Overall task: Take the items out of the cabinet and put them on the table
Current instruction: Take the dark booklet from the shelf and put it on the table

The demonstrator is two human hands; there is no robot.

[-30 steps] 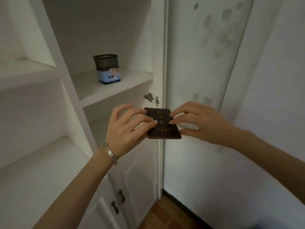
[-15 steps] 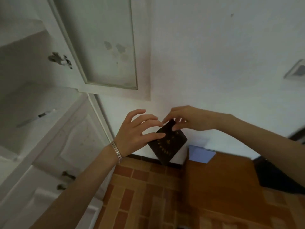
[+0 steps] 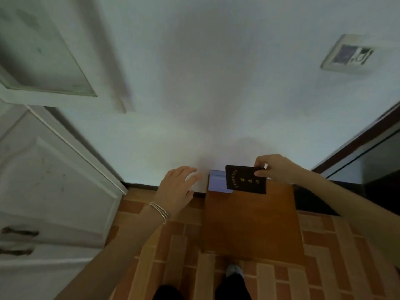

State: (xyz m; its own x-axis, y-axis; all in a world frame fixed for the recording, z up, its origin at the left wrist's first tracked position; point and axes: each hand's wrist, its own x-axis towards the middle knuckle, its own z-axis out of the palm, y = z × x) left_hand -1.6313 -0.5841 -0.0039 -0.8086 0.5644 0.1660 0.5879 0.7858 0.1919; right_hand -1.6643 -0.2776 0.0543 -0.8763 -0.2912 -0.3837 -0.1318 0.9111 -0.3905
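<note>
My right hand [image 3: 276,169] pinches the upper right corner of a small dark booklet [image 3: 245,179] with gold lettering and holds it above the far end of a small brown wooden table [image 3: 251,224]. A pale blue flat item [image 3: 216,180] lies at the table's far left corner, partly behind the booklet. My left hand [image 3: 176,187] hovers open to the left of the table, fingers spread, a silver bangle on its wrist. The white cabinet [image 3: 49,180] stands at the left with its upper glass door [image 3: 43,59] swung open.
A white wall fills the view ahead, with a white wall panel [image 3: 348,54] at the upper right. A dark-framed opening [image 3: 368,148] is at the right. The floor [image 3: 164,256] is brown brick-pattern tile. My foot [image 3: 233,270] shows below the table.
The view swung from the cabinet shelves to the table. My left hand let go of the booklet, and my right hand carried it rightward over the table.
</note>
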